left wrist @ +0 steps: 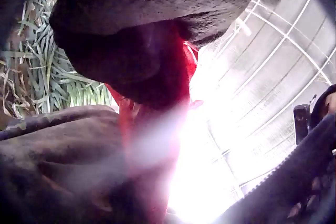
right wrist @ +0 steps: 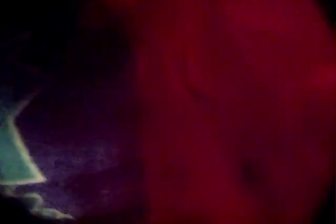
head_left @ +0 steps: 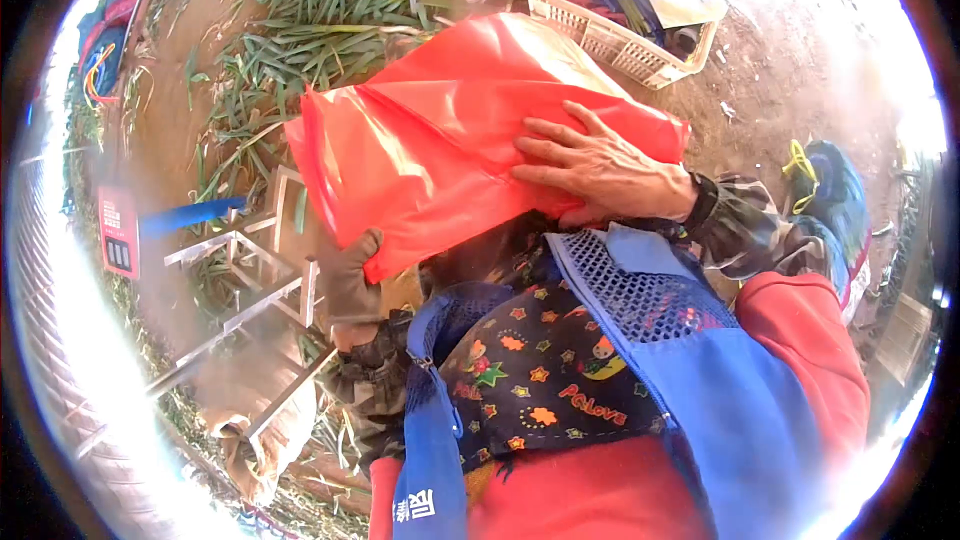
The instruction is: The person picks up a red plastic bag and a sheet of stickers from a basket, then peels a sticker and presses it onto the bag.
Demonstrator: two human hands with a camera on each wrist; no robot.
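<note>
A red plastic bag (head_left: 440,130) lies spread across the lap in the head view, its surface creased and shiny. My gloved left hand (head_left: 352,278) grips the bag's lower left corner, thumb on top. From the left wrist, the dark glove (left wrist: 152,24) fills the upper part, with a strip of red bag (left wrist: 142,140) hanging below it. Bare and palm down, my right hand (head_left: 590,168) rests on the bag's right part with its fingers spread and nearly straight. Dim red plastic (right wrist: 226,87) covers most of the right wrist view, beside dark patterned cloth (right wrist: 89,155).
Long green leafy stalks (head_left: 310,60) lie heaped on the ground ahead. At the upper right stands a cream plastic basket (head_left: 610,38) with mixed items. On the left are a metal frame (head_left: 240,315) and a red panel with buttons (head_left: 118,225).
</note>
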